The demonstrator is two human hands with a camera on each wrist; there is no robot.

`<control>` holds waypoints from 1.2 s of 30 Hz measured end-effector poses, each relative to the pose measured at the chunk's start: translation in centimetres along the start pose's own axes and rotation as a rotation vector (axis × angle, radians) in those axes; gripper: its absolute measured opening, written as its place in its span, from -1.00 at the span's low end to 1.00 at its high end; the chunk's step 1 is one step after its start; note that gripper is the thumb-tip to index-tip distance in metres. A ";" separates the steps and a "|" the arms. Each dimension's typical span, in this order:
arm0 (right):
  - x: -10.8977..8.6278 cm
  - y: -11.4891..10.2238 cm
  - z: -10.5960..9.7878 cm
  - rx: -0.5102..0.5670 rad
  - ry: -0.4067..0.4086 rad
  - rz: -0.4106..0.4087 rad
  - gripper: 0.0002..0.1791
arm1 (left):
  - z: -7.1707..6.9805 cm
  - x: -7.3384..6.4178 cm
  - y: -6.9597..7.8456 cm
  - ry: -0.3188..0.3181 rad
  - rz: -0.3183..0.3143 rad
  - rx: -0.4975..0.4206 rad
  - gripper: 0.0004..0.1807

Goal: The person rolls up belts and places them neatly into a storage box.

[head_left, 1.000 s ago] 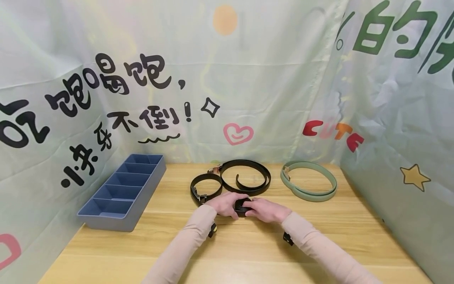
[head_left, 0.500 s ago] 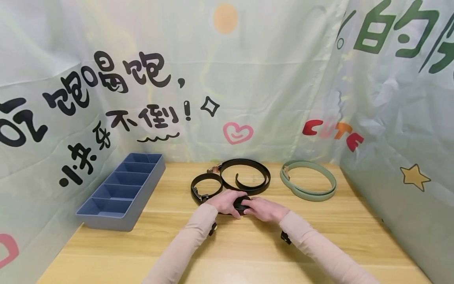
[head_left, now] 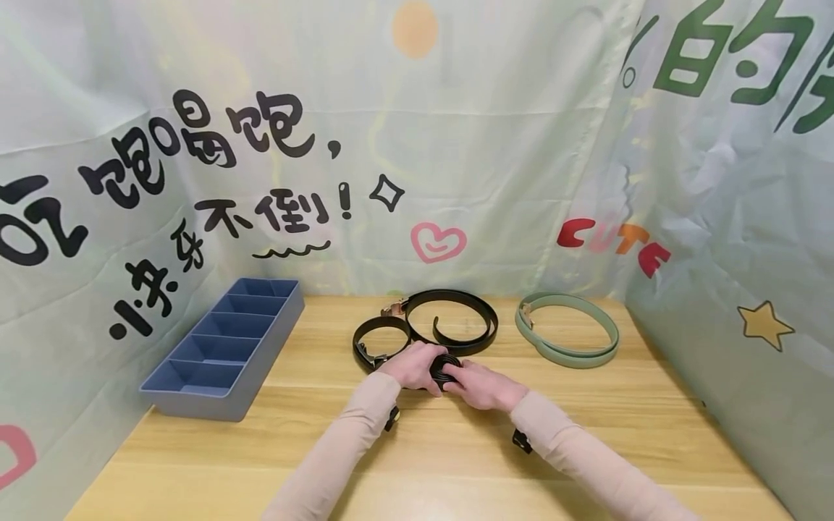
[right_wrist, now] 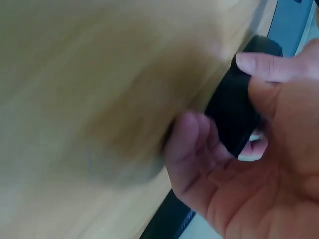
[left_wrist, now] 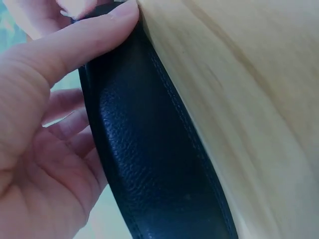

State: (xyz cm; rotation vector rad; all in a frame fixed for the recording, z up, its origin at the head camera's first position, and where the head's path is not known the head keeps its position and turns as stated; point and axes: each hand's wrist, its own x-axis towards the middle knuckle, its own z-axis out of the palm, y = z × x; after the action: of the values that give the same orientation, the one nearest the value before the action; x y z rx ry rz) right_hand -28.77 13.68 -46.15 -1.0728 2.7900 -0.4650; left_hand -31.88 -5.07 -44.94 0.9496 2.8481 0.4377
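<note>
A: Edges and open room?
B: Light wood-grain worktop (head_left: 456,470) runs towards the person between two pale pink sleeves (head_left: 339,449), and broadly rightward. Its back edge lies close to the pale printed cloth backdrop (head_left: 495,166).

A: Thing in hand?
B: Tightly coiled black leather belt (head_left: 446,370), mid-worktop, well apart from both side edges. Left hand (head_left: 415,365) and right hand (head_left: 490,388) take it from opposite sides. Each grip is closed on it, thumb and fingers; left thumb presses the leather.

A: What blocks the way?
B: Large black belt loop with metallic buckle (head_left: 464,351), just behind. Smaller black belt loop (head_left: 383,320), just beyond left hand. Pale green belt loop (head_left: 576,360), behind and right. Blue-grey five-compartment rectangular tray (head_left: 260,369), well apart, along the left edge.
</note>
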 end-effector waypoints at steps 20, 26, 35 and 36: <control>0.3 0.2 -0.2 0.037 -0.029 0.013 -0.81 | 0.0 0.0 0.0 0.003 0.034 0.017 -0.24; 0.1 0.0 0.2 0.016 -0.019 0.003 -0.84 | 0.3 -0.4 0.0 -0.032 0.015 0.038 -0.14; 0.1 -0.4 0.0 -0.006 0.008 0.026 -0.85 | -0.4 -0.6 0.3 -0.075 0.014 0.002 -0.07; 0.1 -0.5 0.0 -0.019 0.022 0.017 -0.85 | -0.5 -0.5 0.3 -0.061 0.024 0.002 -0.11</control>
State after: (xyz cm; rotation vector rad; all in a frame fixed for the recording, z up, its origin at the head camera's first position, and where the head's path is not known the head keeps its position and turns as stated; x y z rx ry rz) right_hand -28.50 13.27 -45.93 -1.0538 2.8256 -0.4518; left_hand -31.40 -5.27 -44.41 0.9815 2.7858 0.4014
